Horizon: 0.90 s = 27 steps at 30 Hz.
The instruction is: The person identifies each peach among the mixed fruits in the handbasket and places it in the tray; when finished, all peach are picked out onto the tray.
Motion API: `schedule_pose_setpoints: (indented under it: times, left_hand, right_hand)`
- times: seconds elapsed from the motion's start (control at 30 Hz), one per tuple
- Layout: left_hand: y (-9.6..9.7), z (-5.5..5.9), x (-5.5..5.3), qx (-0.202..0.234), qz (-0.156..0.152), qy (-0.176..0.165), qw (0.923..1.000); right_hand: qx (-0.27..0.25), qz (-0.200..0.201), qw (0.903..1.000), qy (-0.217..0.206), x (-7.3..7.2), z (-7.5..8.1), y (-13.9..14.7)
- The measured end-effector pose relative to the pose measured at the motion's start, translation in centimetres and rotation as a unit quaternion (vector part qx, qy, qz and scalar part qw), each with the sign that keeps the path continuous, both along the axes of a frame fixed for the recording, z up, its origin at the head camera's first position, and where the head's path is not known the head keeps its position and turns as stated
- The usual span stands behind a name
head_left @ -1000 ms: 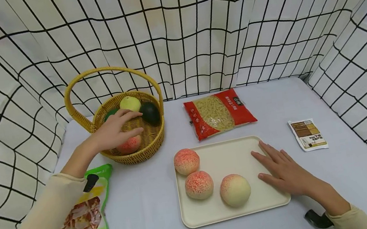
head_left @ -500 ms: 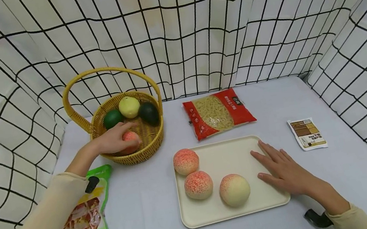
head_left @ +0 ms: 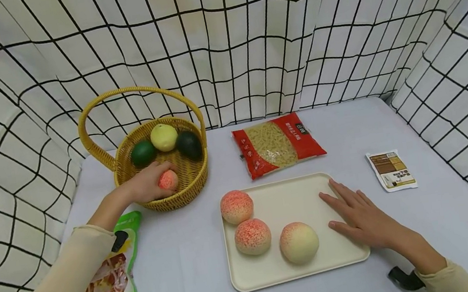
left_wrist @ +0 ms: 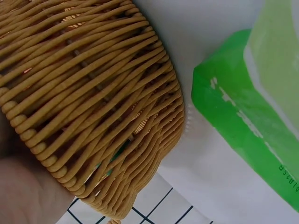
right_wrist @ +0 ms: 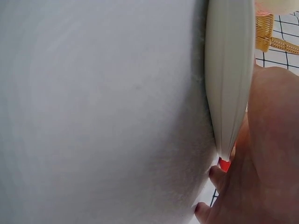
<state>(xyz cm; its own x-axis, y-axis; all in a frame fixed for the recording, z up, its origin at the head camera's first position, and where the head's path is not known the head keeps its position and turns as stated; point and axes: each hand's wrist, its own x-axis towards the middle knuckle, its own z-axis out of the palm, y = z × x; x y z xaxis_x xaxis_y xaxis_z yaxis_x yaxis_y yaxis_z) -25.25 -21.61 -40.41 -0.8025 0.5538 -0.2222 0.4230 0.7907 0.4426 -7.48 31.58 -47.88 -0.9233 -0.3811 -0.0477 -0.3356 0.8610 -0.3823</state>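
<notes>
Inside the yellow wicker basket point(head_left: 196, 183), my left hand point(head_left: 148, 182) has its fingers and thumb around a red-speckled peach point(head_left: 168, 180). Behind the hand lie a dark green avocado point(head_left: 189, 145), a green fruit point(head_left: 142, 153) and a pale yellow-green round fruit point(head_left: 164, 137). In the left wrist view the basket's woven wall point(left_wrist: 93, 93) hides most of that hand. My right hand point(head_left: 361, 218) rests with straight, spread fingers on the right side of the cream tray point(head_left: 290, 198). Two red-speckled peaches point(head_left: 253, 236) and a paler peach point(head_left: 299, 242) sit on the tray.
A red pasta bag point(head_left: 279, 144) lies behind the tray, and a small brown-and-white packet point(head_left: 392, 171) to its right. Under the left forearm is a green food bag point(head_left: 114, 282). The basket's tall handle point(head_left: 136, 89) arches overhead. Black netting over white cloth surrounds the table.
My left hand has come down in the basket, from above the fruit to the front peach, and its fingers have closed around it. The right hand stays on the tray.
</notes>
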Motion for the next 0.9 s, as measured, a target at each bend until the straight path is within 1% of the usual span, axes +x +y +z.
schedule_pose_setpoints:
  times: [0.1,0.27,0.5,0.67,0.8,0.9]
  left_hand:
    - [0.0,0.1,0.1,0.001,-0.002,0.002,1.0000]
    - [0.1,0.0,0.0,0.000,-0.015,0.016,0.9998]
    - [0.5,0.3,0.1,0.029,-0.021,0.044,0.9984]
    - [1.3,1.0,0.4,0.041,-0.017,0.049,0.9978]
    - [2.1,2.1,0.8,0.055,-0.008,0.046,0.9974]
    - [2.7,2.9,1.0,0.069,-0.007,0.044,0.9966]
  right_hand:
    - [0.001,0.001,1.0000,0.002,0.0,-0.1,0.0]
    - [0.002,0.000,1.0000,0.004,0.0,-0.3,0.1]
    - [0.000,0.001,1.0000,0.005,0.0,-0.4,0.1]
    - [-0.002,0.000,1.0000,0.004,0.0,-0.4,0.1]
    - [-0.002,0.000,1.0000,0.004,0.1,-0.4,0.0]
    - [-0.001,0.000,1.0000,0.007,0.1,-0.3,0.0]
